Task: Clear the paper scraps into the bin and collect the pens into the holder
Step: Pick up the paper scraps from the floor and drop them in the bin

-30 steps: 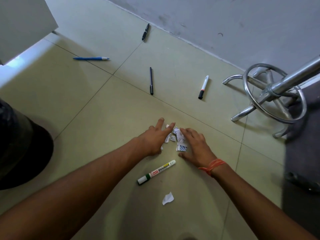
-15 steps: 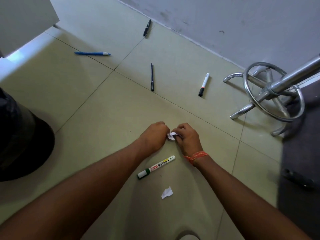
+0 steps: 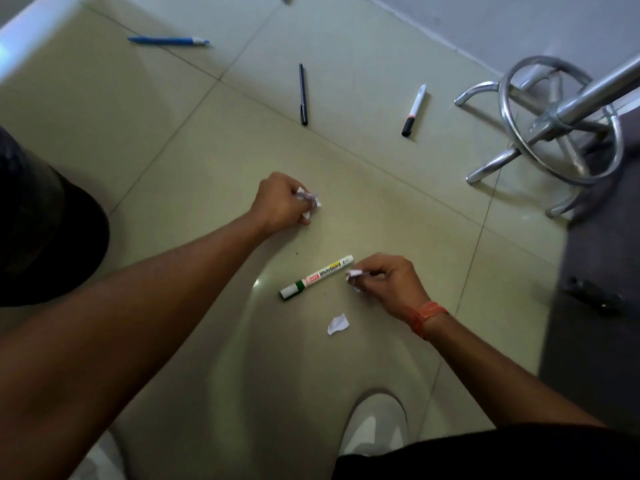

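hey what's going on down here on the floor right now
A person is picking paper scraps off the tiled floor. The left hand is closed on a wad of scraps, the right hand on a smaller bit. One scrap remains beside the untouched whiteboard marker.

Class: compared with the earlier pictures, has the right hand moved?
Yes. The right hand has pulled back toward the person: it was beyond the whiteboard marker, now beside its white end.

Left hand point(image 3: 280, 200) clutching paper scraps point(image 3: 310, 202), right hand point(image 3: 388, 280) pinching scrap point(image 3: 355, 274), whiteboard marker point(image 3: 317, 277) between
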The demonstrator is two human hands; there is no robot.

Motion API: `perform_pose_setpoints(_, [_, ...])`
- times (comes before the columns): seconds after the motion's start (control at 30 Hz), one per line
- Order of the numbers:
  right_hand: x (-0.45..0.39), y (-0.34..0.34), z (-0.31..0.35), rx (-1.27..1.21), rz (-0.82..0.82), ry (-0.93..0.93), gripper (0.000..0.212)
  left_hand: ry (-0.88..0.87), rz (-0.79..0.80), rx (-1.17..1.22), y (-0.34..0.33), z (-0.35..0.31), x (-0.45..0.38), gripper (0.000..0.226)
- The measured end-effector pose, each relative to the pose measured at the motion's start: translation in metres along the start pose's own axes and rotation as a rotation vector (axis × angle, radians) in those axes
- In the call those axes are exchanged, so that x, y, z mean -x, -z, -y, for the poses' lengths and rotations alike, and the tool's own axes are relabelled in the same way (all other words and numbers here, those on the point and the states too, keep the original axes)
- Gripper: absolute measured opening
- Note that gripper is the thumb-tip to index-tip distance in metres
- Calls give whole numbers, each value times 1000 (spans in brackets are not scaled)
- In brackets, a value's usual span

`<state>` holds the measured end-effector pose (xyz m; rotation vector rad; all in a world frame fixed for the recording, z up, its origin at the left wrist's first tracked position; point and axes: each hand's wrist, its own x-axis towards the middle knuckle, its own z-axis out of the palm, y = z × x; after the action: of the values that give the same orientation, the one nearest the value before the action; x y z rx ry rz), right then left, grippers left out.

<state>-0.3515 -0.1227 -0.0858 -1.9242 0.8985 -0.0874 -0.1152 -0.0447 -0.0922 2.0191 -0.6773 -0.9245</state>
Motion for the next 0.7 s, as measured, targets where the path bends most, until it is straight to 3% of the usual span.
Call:
perform_pose_setpoints(0.13, [47, -19, -19, 195, 171, 127, 12, 50, -6, -1, -8, -4, 0, 12])
perform_pose_setpoints(0.33, [70, -36, -21, 393, 202, 264, 20, 49, 34, -1, -18, -15, 1, 23])
perform_pose_setpoints(0.47, [68, -47, -18, 555, 163, 385, 14, 53, 24, -5, -17, -18, 4, 27])
perform_pose_setpoints(0.6, [65, -51, -12, 585, 186, 480, 17, 52, 0, 5, -14, -14, 5, 25])
perform_pose_setpoints(0.7, [62, -55, -12, 469, 177, 384, 27, 63, -20, 8, -9, -12, 7, 27])
